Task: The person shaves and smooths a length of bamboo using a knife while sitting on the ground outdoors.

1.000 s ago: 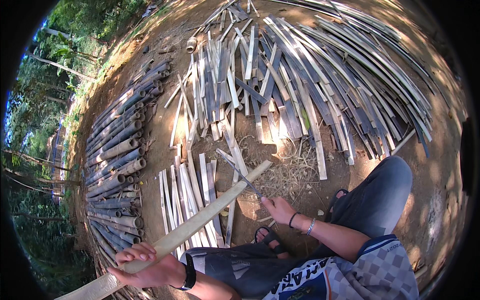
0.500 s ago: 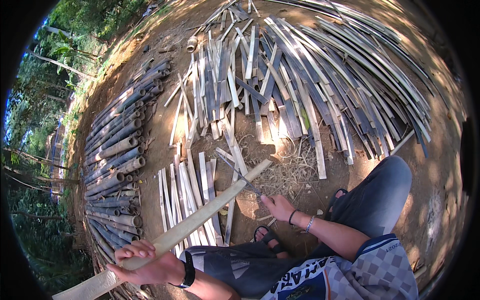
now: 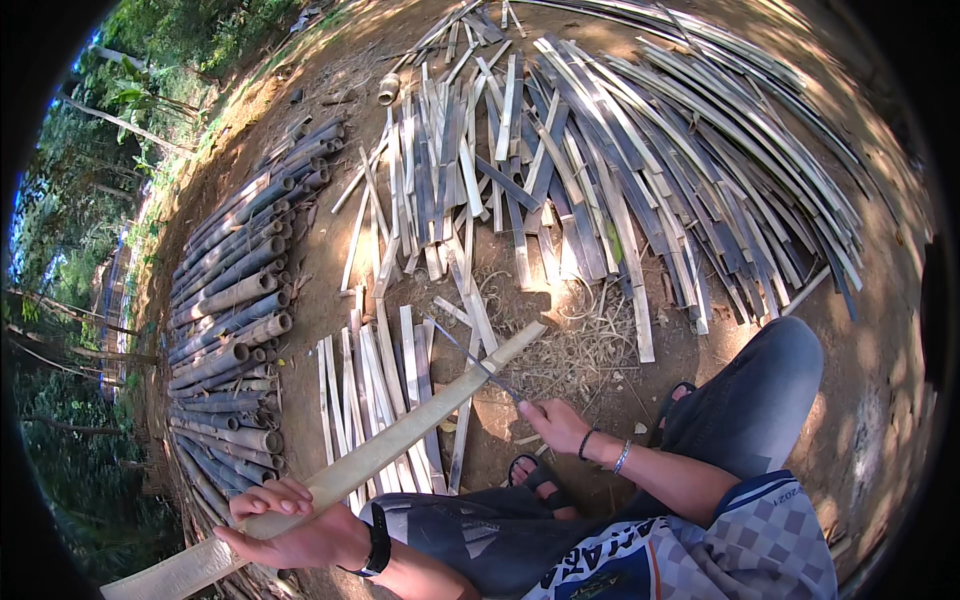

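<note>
Vs. prev. frame, knife [image 3: 492, 376] sits slightly further down-left along the bamboo strip [image 3: 420, 405], R hand [image 3: 555, 425] shifted w/ it; strip and L hand [image 3: 310, 530] hardly move. Writing: big dark lettering on front of shirt [image 3: 700, 560], partly folded out of view, plus a small no. near the sleeve hem. Hollow stuff: stacked round bamboo poles [image 3: 245, 290] on L side, cut ends open & dark inside; short bamboo tube [image 3: 388, 90] up top, contents too small to tell.

Strip is long, flat, pale tan, straight-edged; runs diag. from lower L corner, thru L hand, over a bundle of loose strips [image 3: 375, 375], far end raised just L of the shavings [image 3: 590, 350] in view. L hand is wrapped round its near part, fingers curled over the upper edge, thumb on the other side. R hand is a closed fist round knife's handle end; thin dark blade crosses strip near far end, seems to touch it, can't tell how deep. Black band [image 3: 378, 540] on L wrist, bracelets [image 3: 622, 457] on R.
</note>
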### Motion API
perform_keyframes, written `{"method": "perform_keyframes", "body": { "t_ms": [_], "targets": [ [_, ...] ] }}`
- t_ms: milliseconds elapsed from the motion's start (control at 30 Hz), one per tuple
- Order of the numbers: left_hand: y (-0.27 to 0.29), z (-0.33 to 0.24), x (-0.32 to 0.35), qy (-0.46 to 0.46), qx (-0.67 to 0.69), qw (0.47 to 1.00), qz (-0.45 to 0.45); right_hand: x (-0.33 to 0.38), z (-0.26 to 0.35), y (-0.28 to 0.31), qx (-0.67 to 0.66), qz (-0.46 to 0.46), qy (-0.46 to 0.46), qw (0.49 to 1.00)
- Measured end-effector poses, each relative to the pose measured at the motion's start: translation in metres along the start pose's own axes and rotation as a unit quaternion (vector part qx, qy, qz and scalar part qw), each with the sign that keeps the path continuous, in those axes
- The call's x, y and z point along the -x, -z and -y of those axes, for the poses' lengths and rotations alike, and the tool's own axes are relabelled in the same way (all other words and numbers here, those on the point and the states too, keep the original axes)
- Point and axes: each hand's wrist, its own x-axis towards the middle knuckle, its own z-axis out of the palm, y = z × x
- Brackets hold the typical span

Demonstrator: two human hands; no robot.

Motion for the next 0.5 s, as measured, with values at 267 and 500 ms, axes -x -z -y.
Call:
{"method": "perform_keyframes", "body": {
  "t_ms": [267,500],
  "targets": [
    [0.009,0.003,-0.006,0.0,0.034,0.995,0.09,0.033,0.065,0.009,-0.018,0.086,0.012,0.996],
    [0.012,0.003,0.004,-0.002,0.088,0.976,0.198,0.089,0.131,0.016,0.054,0.15,0.208,0.965]
  ]
}}
